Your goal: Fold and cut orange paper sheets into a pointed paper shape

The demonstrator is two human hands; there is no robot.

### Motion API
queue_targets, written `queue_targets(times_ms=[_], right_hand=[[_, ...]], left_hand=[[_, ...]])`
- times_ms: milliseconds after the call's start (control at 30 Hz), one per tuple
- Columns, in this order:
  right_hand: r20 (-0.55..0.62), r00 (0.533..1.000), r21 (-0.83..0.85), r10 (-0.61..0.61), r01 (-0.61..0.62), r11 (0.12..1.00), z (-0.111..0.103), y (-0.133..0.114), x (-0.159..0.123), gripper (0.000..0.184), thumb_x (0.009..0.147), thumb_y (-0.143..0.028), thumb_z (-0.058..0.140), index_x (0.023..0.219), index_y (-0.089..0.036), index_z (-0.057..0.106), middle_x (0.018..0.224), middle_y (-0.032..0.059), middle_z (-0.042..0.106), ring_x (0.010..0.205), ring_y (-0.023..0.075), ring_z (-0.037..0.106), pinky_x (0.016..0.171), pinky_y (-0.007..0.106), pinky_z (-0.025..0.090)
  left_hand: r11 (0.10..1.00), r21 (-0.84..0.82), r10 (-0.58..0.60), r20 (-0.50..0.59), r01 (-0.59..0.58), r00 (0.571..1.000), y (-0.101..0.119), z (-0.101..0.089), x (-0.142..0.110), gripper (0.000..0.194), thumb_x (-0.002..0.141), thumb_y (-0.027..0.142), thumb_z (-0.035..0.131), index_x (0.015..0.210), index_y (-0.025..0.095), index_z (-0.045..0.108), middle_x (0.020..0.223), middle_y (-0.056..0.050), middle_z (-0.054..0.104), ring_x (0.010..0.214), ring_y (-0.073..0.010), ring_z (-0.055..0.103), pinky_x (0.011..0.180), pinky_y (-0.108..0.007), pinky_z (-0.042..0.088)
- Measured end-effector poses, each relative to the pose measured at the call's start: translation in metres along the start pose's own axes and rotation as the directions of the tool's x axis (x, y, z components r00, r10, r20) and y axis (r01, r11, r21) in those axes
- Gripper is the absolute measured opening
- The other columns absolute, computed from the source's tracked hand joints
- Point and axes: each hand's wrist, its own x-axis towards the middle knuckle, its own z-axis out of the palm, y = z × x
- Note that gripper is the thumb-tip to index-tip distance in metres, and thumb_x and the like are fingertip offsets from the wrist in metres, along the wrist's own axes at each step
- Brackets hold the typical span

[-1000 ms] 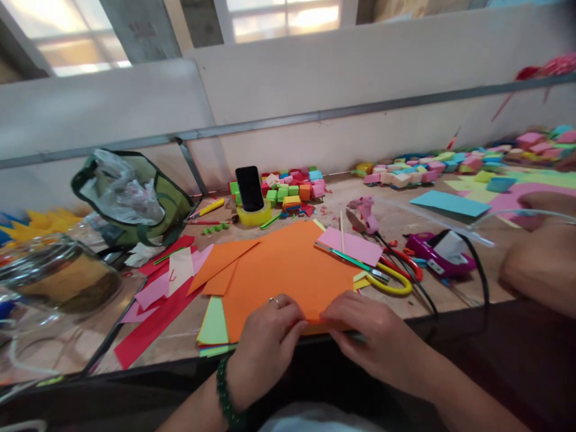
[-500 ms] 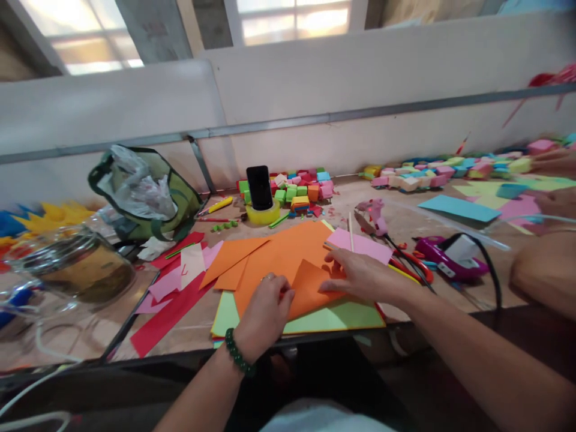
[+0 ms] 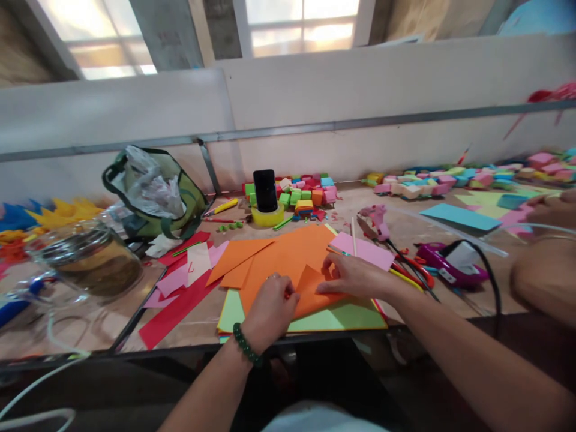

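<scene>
My left hand, with a green bead bracelet at the wrist, has its fingers curled and closed at the near left corner of a small orange paper piece. The right side of that piece is held between the thumb and bent fingers of my right hand. Under both hands lie larger orange sheets, on top of a light green paper stack. Just beyond my right hand is a pink paper with a thin pale stick across it. My fingertips partly hide the held edges.
A phone stands in a yellow tape roll, before colourful paper blocks. At left are a green bag, glass jar and red paper strips. Right are a pink glue gun, purple device and another person's arm.
The whole view has shifted slightly, with things appearing a little further right and lower at left. Both hands stay on the small orange paper with hardly any change of grip.
</scene>
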Motion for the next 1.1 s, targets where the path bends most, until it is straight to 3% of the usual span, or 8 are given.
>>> queue_targets(times_ms=[233, 467, 633, 733, 833, 933, 1033, 1100], right_hand=[[-0.028, 1.0, -0.018, -0.002, 0.002, 1.0, 0.002, -0.005, 0.0, 0.042, 0.071, -0.06, 0.063, 0.086, -0.021, 0.063, 0.083, 0.0049, 0.069, 0.074, 0.0205, 0.063, 0.059, 0.027, 0.039], [-0.078, 0.996, 0.013, 0.036, -0.035, 0.999, 0.007, -0.006, 0.008, 0.053, 0.063, -0.062, 0.067, 0.092, -0.017, 0.062, 0.084, 0.0088, 0.067, 0.074, 0.0233, 0.06, 0.058, 0.028, 0.035], [-0.004, 0.998, 0.177, -0.065, 0.065, 0.982, 0.007, 0.003, 0.017, 0.048, 0.063, -0.065, 0.065, 0.066, -0.018, 0.057, 0.061, -0.0013, 0.054, 0.058, 0.0136, 0.048, 0.05, 0.025, 0.029], [0.025, 0.99, 0.3, -0.138, 0.124, 0.946, 0.004, 0.005, 0.017, 0.047, 0.063, -0.063, 0.064, 0.061, -0.017, 0.053, 0.056, -0.0047, 0.046, 0.055, 0.0105, 0.041, 0.049, 0.023, 0.029], [-0.001, 0.987, 0.371, -0.164, 0.152, 0.916, -0.005, 0.001, 0.009, 0.044, 0.065, -0.06, 0.063, 0.063, -0.017, 0.053, 0.056, -0.0054, 0.044, 0.055, 0.0095, 0.038, 0.05, 0.023, 0.029], [0.005, 0.979, 0.404, -0.204, 0.185, 0.896, -0.018, -0.008, -0.008, 0.038, 0.069, -0.052, 0.064, 0.062, -0.016, 0.054, 0.055, -0.0058, 0.043, 0.053, 0.0084, 0.035, 0.049, 0.023, 0.026], [0.045, 0.956, 0.382, -0.291, 0.253, 0.889, -0.029, -0.023, -0.027, 0.031, 0.072, -0.044, 0.065, 0.061, -0.016, 0.057, 0.053, -0.006, 0.044, 0.051, 0.0077, 0.034, 0.047, 0.022, 0.024], [0.063, 0.947, 0.338, -0.316, 0.277, 0.899, -0.033, -0.034, -0.039, 0.027, 0.074, -0.04, 0.065, 0.063, -0.016, 0.059, 0.054, -0.0058, 0.047, 0.052, 0.0077, 0.036, 0.046, 0.022, 0.024]], left_hand=[[1.0, 0.02, -0.003, 0.034, 0.002, 0.999, -0.001, 0.0, 0.005, 0.011, 0.076, 0.016, 0.063, 0.066, 0.015, 0.061, 0.073, -0.003, 0.056, 0.069, -0.0149, 0.052, 0.066, -0.026, 0.038], [0.999, 0.039, 0.017, 0.054, -0.02, 0.998, 0.0, -0.002, 0.009, 0.012, 0.079, 0.017, 0.058, 0.068, 0.014, 0.06, 0.072, -0.005, 0.059, 0.071, -0.0169, 0.052, 0.066, -0.027, 0.037], [0.999, 0.024, 0.036, 0.049, -0.038, 0.998, -0.001, -0.001, 0.009, 0.012, 0.081, 0.017, 0.057, 0.07, 0.014, 0.06, 0.072, -0.004, 0.06, 0.07, -0.0162, 0.053, 0.066, -0.027, 0.038], [0.999, 0.011, 0.041, 0.041, -0.042, 0.998, -0.003, -0.002, 0.005, 0.012, 0.081, 0.018, 0.058, 0.07, 0.015, 0.06, 0.073, -0.004, 0.06, 0.072, -0.0166, 0.055, 0.068, -0.028, 0.041], [0.997, 0.0, 0.073, -0.103, -0.074, 0.992, -0.003, -0.016, 0.0, 0.015, 0.08, 0.025, 0.064, 0.09, 0.015, 0.062, 0.09, -0.007, 0.062, 0.083, -0.02, 0.057, 0.076, -0.033, 0.045], [0.976, 0.076, 0.218, -0.346, -0.204, 0.913, 0.005, -0.042, -0.005, 0.058, 0.072, 0.034, 0.074, 0.124, 0.02, 0.051, 0.12, -0.012, 0.054, 0.112, -0.0276, 0.05, 0.096, -0.044, 0.04], [0.92, 0.187, 0.384, -0.277, -0.343, 0.88, 0.021, -0.066, -0.006, 0.064, 0.067, 0.039, 0.078, 0.125, 0.026, 0.054, 0.126, -0.01, 0.054, 0.121, -0.0311, 0.044, 0.105, -0.052, 0.029], [0.904, 0.183, 0.413, -0.136, -0.386, 0.901, 0.032, -0.074, -0.005, 0.041, 0.069, 0.038, 0.077, 0.107, 0.027, 0.067, 0.111, -0.006, 0.063, 0.111, -0.0296, 0.051, 0.105, -0.054, 0.024]])
